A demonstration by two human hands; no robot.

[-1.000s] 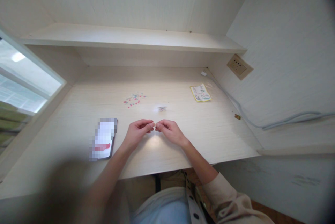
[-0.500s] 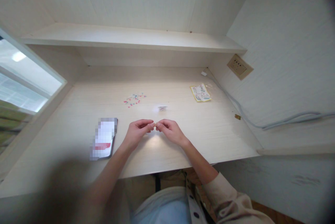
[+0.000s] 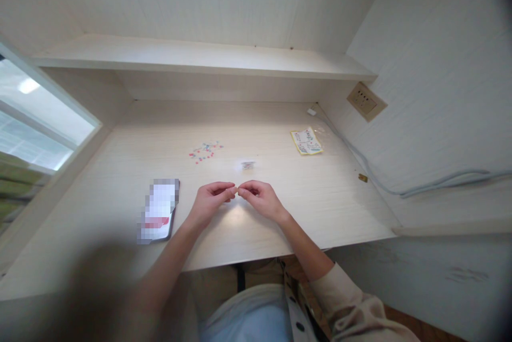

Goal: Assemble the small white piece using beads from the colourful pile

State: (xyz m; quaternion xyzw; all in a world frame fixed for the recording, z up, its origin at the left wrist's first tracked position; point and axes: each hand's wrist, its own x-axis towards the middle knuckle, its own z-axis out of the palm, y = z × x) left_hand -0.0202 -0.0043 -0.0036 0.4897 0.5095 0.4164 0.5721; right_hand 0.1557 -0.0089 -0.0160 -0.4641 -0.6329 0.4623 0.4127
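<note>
1. The left hand (image 3: pixel 210 204) and right hand (image 3: pixel 262 201) meet over the desk (image 3: pixel 240 248), thumbs and forefingers drawn together, the two sets of tips almost touching.
2. Both hands seem to pinch one tiny yellowish piece (image 3: pixel 237 190), which sits right at the meeting point of the fingertips. It is mostly covered, so its shape, and which hand bears more of it, I cannot tell.
3. A fingertip hold probably suits it because the piece is so small: a fuller grasp would hide it altogether. Having a hand on each side likely lets each steady the other.
4. Beyond the grip and to its left lie the beads (image 3: pixel 205 146), pink and blue, loosely scattered. Spread like that, they are presumably easier to tell apart and pick singly, and they look within reach.
5. Almost straight beyond the fingertips, slightly right, is a small pale item (image 3: pixel 248 165), too blurred to identify.
6. Left of the grip, outside the left wrist, the phone (image 3: pixel 162 206) lies face up, its screen masked; there it can be glanced at without crowding the fingers.
7. Far beyond and right of the grip, a printed card (image 3: pixel 306 142) lies flat, well apart from the hands, seemingly set aside. Farther right, the cable (image 3: pixel 362 158) runs along the wall, clear of the right arm.
</note>
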